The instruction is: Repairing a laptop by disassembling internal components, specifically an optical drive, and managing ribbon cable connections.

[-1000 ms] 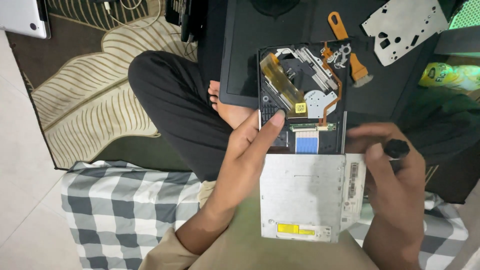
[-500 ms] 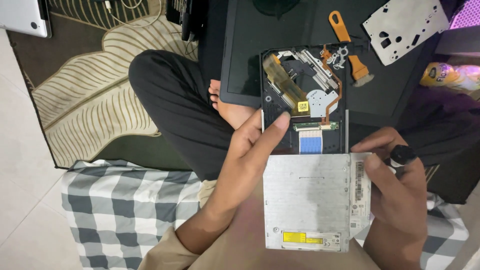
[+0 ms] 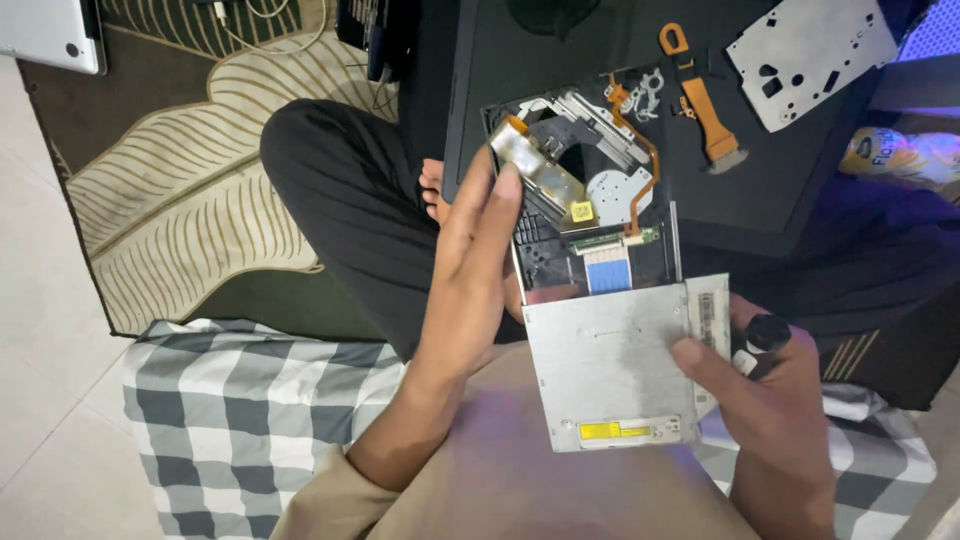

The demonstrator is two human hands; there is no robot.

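Observation:
I hold a slim optical disc drive point(image 3: 610, 360) over my lap, its silver metal cover slid partly off so the black inner tray with orange flex cables point(image 3: 590, 190) shows. My left hand point(image 3: 470, 270) lies along the drive's left edge, fingers stretched up to the exposed mechanism. My right hand point(image 3: 765, 390) grips the silver cover's right edge with the thumb on top and also holds a black-handled screwdriver point(image 3: 762, 335).
A black tabletop point(image 3: 560, 60) ahead carries an orange flat cable piece point(image 3: 700, 95) and a perforated silver metal plate point(image 3: 810, 55). A checked cloth point(image 3: 250, 400) covers my lap. A leaf-patterned rug point(image 3: 190, 190) and a silver laptop corner point(image 3: 50, 30) lie left.
The drive has come closer and tilted. My left hand's fingers have slid further up along the exposed mechanism. The right hand has shifted its grip on the cover's edge.

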